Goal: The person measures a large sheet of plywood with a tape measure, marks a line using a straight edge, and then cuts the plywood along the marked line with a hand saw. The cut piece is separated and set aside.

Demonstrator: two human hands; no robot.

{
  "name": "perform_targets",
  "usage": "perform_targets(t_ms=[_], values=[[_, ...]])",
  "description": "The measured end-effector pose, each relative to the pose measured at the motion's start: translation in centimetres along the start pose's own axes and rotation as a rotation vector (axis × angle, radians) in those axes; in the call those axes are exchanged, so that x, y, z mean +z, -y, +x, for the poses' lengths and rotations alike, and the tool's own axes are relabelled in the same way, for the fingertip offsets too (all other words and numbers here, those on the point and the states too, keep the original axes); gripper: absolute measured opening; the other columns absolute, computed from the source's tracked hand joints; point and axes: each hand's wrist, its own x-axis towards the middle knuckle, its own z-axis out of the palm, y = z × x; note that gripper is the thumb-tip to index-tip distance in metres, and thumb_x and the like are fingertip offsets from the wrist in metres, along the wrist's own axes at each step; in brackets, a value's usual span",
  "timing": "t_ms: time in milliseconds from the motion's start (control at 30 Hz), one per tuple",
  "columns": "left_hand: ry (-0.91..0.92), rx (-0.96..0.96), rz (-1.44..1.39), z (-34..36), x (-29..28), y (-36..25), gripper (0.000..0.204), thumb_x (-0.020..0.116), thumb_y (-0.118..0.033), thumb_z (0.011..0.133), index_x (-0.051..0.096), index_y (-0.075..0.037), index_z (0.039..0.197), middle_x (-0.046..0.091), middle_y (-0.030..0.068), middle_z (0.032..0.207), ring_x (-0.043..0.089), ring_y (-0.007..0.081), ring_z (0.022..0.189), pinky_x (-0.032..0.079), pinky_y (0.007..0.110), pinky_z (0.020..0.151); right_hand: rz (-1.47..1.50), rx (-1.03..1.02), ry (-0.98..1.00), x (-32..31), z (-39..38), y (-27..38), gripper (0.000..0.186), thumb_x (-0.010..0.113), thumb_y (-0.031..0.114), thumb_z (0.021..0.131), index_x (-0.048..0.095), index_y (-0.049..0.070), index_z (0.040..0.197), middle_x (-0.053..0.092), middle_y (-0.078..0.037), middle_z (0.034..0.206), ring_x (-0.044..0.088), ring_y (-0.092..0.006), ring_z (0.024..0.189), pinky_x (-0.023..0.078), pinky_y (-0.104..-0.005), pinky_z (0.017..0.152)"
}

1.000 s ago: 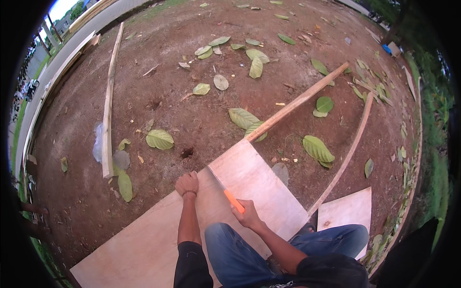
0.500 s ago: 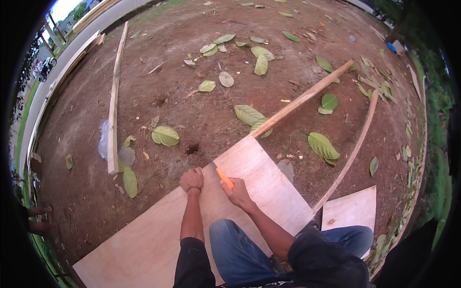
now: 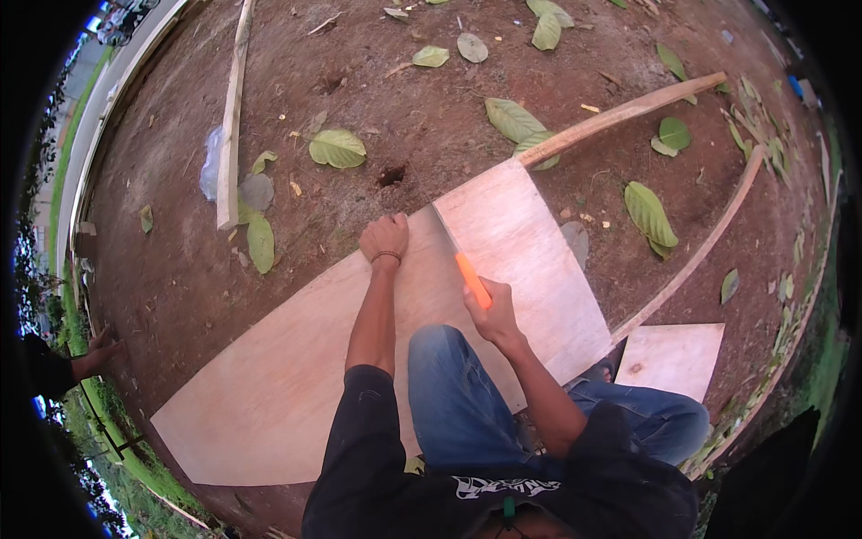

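A wide plywood sheet lies slanted in front of me, partly under my bent leg. My left hand is closed over its far edge, left of the cut. In my right hand is a handsaw, its orange handle wrapped by my fingers. The thin grey blade reaches from the handle toward the far edge, along the line between the larger left part and the paler right section of the plywood. How deep the blade sits is hard to see.
Wooden battens lie on the brown soil: one on the left, one running out from beneath the plywood, a thin one at right. A smaller plywood piece rests by my knee. Large leaves are scattered around. Another person's hand shows far left.
The saw has been drawn back toward me, so more blade shows between handle and far edge. My left hand stays on the plywood edge. My view has tilted lower.
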Motion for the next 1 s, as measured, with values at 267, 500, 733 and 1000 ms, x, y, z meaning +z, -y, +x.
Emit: perform_targets(t_ms=[267,500,733,1000], values=[[0.009,0.019,-0.003,0.0,-0.3,-1.7,0.053,0.045,-0.042,0.090,0.078,-0.001,0.086,0.071,0.0284,0.089,0.072,0.0436,0.086,0.056,0.051,0.080,0.091,0.044,-0.027,-2.2,0.2,-0.3,0.030,0.063,0.018,0.092,0.056,-0.003,0.072,0.043,-0.009,0.055,0.043,-0.0121,0.053,0.036,-0.0343,0.050],[-0.001,-0.001,0.001,0.8,-0.2,0.1,0.053,0.045,-0.041,0.090,0.078,0.000,0.087,0.071,0.0287,0.089,0.072,0.0441,0.085,0.056,0.051,0.081,0.028,0.038,-0.002,-4.2,-10.1,2.2,0.024,0.061,0.014,0.090,0.059,-0.002,0.073,0.049,-0.009,0.054,0.052,-0.0165,0.048,0.040,-0.0349,0.050],[0.007,0.014,-0.011,0.3,0.0,-2.0,0.052,0.045,-0.041,0.090,0.078,-0.001,0.087,0.071,0.0285,0.089,0.072,0.0438,0.085,0.056,0.050,0.082,-0.026,-0.039,-0.007,0.0,4.2,0.4,0.030,0.061,0.018,0.094,0.055,-0.002,0.073,0.045,-0.009,0.054,0.044,-0.0158,0.049,0.036,-0.0345,0.049],[0.012,-0.024,0.011,0.5,-0.1,0.1,0.052,0.046,-0.041,0.090,0.078,-0.001,0.087,0.071,0.0283,0.089,0.072,0.0433,0.086,0.056,0.050,0.081,-0.013,0.016,0.050,-5.2,-10.7,1.9,0.026,0.062,0.016,0.090,0.057,-0.002,0.072,0.049,-0.009,0.055,0.049,-0.0171,0.046,0.039,-0.0353,0.049]])
